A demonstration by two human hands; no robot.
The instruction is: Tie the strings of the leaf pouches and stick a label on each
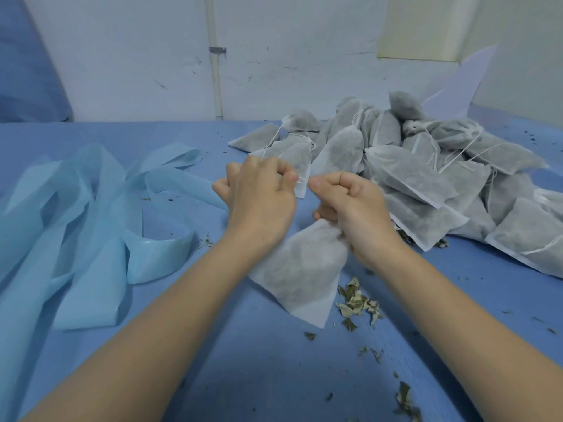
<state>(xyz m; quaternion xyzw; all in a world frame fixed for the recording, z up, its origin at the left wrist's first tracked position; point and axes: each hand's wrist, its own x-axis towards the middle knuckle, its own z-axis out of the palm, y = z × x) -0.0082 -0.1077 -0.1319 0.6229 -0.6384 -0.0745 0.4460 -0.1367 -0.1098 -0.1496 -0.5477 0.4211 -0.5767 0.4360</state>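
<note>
A white mesh leaf pouch [300,275] lies on the blue table in front of me, its neck gathered under my right hand [350,205]. My right hand grips the pouch's neck, its thumb and forefinger curled as if pinching a string. My left hand [260,193] is fisted just left of it, fingers curled tight, pinching the thin white string [301,179] between the two hands. A pile of filled pouches [411,172] with loose drawstrings lies behind and to the right.
Curled light-blue backing strips [91,214] sprawl across the left of the blue table [259,376]. Dried leaf crumbs [356,303] lie scattered near the pouch and at the lower right. A white wall with a pipe [217,71] stands behind.
</note>
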